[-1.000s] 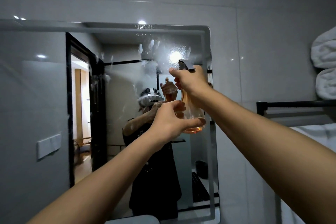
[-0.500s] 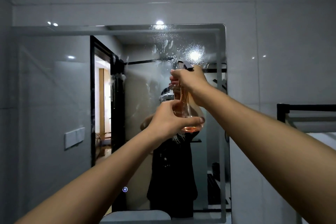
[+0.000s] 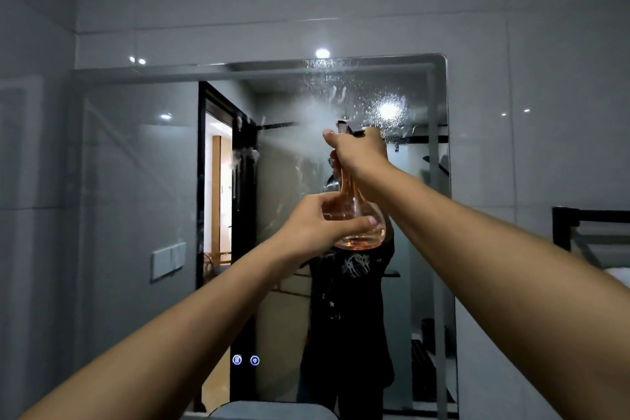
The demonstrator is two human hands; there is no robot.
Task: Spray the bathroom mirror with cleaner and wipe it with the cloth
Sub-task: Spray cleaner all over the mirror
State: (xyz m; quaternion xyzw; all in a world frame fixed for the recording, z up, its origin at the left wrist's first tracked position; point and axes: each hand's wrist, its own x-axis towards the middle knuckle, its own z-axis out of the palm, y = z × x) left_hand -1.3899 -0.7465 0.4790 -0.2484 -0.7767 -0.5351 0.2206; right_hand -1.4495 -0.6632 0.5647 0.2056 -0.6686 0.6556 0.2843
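Observation:
I hold a clear spray bottle (image 3: pixel 358 215) with a little orange liquid at its round base up in front of the wall mirror (image 3: pixel 143 181). My right hand (image 3: pixel 358 153) grips the neck and trigger under the dark nozzle. My left hand (image 3: pixel 313 225) cups the bulb from the left. A pale mist streams left from the nozzle. Droplets and foam runs (image 3: pixel 341 85) speckle the mirror's upper part. No cloth is in sight.
A black rack (image 3: pixel 579 218) holding white towels juts from the right wall. A white switch plate (image 3: pixel 168 259) shows reflected at the left. Two lit touch buttons (image 3: pixel 245 360) glow low on the mirror. A pale rounded object (image 3: pixel 272 411) sits at the bottom edge.
My view has shifted left, so the mirror and bottle sit further right. Both hands keep their grip, and a fresh mist now leaves the nozzle toward the left.

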